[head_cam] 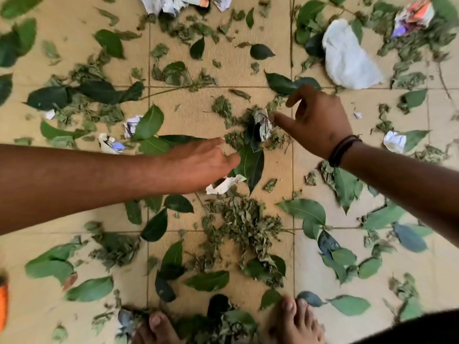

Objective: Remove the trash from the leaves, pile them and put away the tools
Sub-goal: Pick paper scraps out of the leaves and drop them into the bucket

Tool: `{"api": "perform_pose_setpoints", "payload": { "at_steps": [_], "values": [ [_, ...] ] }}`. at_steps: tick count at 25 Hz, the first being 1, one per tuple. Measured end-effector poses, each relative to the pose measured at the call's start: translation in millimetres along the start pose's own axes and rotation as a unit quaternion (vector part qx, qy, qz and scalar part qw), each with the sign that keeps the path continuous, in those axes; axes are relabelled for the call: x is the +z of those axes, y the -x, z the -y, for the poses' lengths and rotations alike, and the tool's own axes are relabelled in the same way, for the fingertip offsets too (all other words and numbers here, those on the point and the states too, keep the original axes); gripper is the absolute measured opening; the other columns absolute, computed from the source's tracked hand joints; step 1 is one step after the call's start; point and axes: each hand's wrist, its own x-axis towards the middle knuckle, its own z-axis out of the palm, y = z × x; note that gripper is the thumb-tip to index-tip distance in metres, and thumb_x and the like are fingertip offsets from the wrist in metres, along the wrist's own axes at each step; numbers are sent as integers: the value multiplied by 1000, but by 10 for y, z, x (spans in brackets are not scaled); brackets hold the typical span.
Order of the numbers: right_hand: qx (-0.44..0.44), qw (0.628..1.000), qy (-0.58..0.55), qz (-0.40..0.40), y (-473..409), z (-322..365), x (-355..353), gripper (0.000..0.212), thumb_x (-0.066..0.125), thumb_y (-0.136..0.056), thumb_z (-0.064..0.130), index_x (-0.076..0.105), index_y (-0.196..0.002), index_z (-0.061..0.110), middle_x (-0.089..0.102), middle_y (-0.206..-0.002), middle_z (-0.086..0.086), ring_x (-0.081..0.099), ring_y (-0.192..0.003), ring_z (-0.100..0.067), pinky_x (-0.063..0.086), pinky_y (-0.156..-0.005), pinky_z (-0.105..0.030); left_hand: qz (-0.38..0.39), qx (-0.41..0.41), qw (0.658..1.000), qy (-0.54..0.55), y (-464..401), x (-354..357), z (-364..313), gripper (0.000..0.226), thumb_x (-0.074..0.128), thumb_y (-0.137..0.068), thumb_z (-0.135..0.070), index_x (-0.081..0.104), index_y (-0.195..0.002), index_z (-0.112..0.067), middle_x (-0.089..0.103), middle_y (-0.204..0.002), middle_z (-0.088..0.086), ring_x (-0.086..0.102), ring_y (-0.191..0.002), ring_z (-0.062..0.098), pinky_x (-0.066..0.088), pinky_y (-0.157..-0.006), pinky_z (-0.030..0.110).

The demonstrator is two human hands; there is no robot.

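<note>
Green leaves (pixel 250 162) and dry crumbled leaf bits (pixel 243 222) lie scattered over a tan tiled floor (pixel 278 167). My right hand (pixel 318 120) reaches in from the right with spread fingers, its thumb tip touching a crumpled grey-white paper (pixel 263 124) among the leaves. My left hand (pixel 198 165) stretches in from the left, fingers straight, over a large leaf. A crumpled white paper (pixel 223 185) sticks out just under its lower edge; whether the hand holds it is hidden.
A white plastic bag (pixel 347 55) lies at the upper right, beside coloured crumpled paper (pixel 412 18). More paper scraps (pixel 109 144) lie at the left, others (pixel 169 3) at the top. My bare feet (pixel 295 319) stand at the bottom edge. An orange object (pixel 3 301) shows at the left edge.
</note>
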Motion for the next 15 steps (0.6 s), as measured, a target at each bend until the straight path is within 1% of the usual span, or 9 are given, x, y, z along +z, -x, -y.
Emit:
{"api": "perform_pose_setpoints", "payload": {
  "at_steps": [2,4,5,7,9,10,12,13,15],
  "values": [
    [-9,1000,3,12,-3,-48,100,46,63,-85,64,60,-105,23,64,-81,6,61,-73,-14,57,-67,-40,-61,17,992,-111,15,174,-73,49,58,-95,-2,17,-119,-13,44,-59,-2,70,-90,24,18,-120,44],
    [-45,999,8,16,15,-46,257,40,63,-87,60,61,-103,22,64,-88,5,60,-76,-14,56,-68,-38,-92,58,986,-127,115,257,-31,56,68,-82,3,27,-118,-3,27,-50,-8,55,-48,17,20,-116,42],
    [-61,998,5,7,-5,-45,321,37,62,-88,57,62,-101,22,63,-91,3,59,-78,-15,55,-68,-38,-100,67,987,-106,120,324,6,54,70,-78,4,31,-114,-3,22,-50,-10,53,-44,18,25,-115,43],
    [-75,997,-11,-11,-68,-57,389,28,62,-92,47,65,-96,20,63,-91,2,58,-78,-15,55,-69,-39,-106,85,987,-89,141,439,32,41,64,-86,0,30,-108,-8,25,-51,-8,60,-54,23,23,-118,43],
    [-70,996,-53,-26,-67,-48,320,19,66,-92,36,68,-89,17,65,-85,2,56,-72,-12,53,-67,-37,-75,92,988,-98,215,515,-69,16,33,-99,-5,28,-114,-8,52,-65,2,68,-77,27,5,-121,38],
    [-68,994,-79,-38,-46,-42,273,19,67,-91,35,69,-86,17,65,-82,2,53,-68,-9,50,-64,-33,-67,75,988,-118,252,553,-85,29,12,-99,-7,28,-123,-7,65,-92,13,68,-101,31,-4,-121,37],
    [-60,987,-140,-60,42,-20,192,24,67,-88,39,66,-83,15,63,-80,3,51,-66,-5,44,-60,-27,-4,57,989,-139,387,568,11,59,-8,-100,-30,18,-148,-9,36,-158,18,29,-150,29,-12,-119,32],
    [-52,982,-171,-67,93,-4,156,26,66,-86,40,63,-82,14,63,-80,1,54,-67,-9,46,-60,-28,31,48,991,-123,446,506,62,63,-7,-102,-45,11,-154,-14,21,-165,11,11,-155,24,-9,-121,31],
    [-28,974,-213,-70,171,-8,121,27,64,-85,37,57,-81,12,63,-79,-7,61,-71,-22,51,-61,-35,11,39,996,-79,455,568,203,48,23,-109,-39,19,-151,-17,39,-158,9,13,-155,24,6,-127,38]
  ]
}}
